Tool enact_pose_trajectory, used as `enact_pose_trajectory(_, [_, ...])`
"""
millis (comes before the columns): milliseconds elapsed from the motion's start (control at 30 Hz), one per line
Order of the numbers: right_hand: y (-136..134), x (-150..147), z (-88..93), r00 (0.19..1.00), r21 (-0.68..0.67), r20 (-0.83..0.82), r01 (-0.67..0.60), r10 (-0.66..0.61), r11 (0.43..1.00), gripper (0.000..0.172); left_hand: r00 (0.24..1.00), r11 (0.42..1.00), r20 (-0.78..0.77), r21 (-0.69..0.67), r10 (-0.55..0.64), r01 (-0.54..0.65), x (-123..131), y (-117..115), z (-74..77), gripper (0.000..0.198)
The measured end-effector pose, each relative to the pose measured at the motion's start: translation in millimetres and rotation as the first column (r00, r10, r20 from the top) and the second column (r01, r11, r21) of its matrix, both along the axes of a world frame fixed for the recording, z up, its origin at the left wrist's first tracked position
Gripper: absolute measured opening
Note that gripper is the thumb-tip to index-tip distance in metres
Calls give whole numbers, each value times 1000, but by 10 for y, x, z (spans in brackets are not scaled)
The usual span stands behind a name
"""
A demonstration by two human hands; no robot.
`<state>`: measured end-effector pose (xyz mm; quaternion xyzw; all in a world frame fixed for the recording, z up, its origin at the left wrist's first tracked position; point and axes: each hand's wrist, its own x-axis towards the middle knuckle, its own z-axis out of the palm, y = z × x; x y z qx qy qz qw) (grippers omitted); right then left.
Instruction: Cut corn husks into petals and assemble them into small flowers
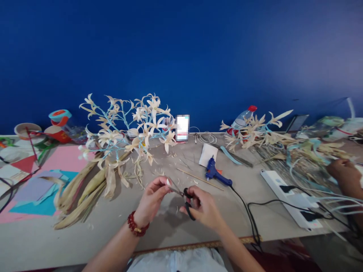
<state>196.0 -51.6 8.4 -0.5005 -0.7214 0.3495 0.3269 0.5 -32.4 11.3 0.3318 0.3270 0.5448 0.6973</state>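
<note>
My right hand (204, 208) has its fingers through the black handles of a pair of scissors (187, 200), their blades pointing left toward my other hand. A small pale piece (168, 183), perhaps corn husk, is pinched between the fingertips of my left hand (151, 200), right at the blade tips. Beyond my hands stands a branching spray of cream husk flowers (138, 124) on light blue stems. Dried corn husks (87, 189) lie to the left of my left hand. A blue glue gun (218, 174) rests to the right, its nozzle toward a white pad (208, 154).
A thin wooden stick (200, 179) and pale scraps lie beyond my hands. At right are a white power strip (289, 200) with cables, more husk flowers (252, 130), a bottle (242, 119) and another person's hand (344, 173). Coloured paper (36, 206) covers the left; a phone (182, 127) stands behind.
</note>
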Motion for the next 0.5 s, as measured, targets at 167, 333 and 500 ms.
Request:
enact_pose_trajectory(167, [-21,102,134,959,226,274,8,-71,974,33,1000,1000,30,9,9,-10,0,-7,34,9])
enact_pose_trajectory(333, [14,66,139,933,297,347,-11,-98,955,32,999,999,41,40,16,-18,1,-6,23,10])
enact_pose_trajectory(500, [44,36,157,932,292,354,-30,-78,956,31,999,999,39,43,29,-31,-9,-8,8,12])
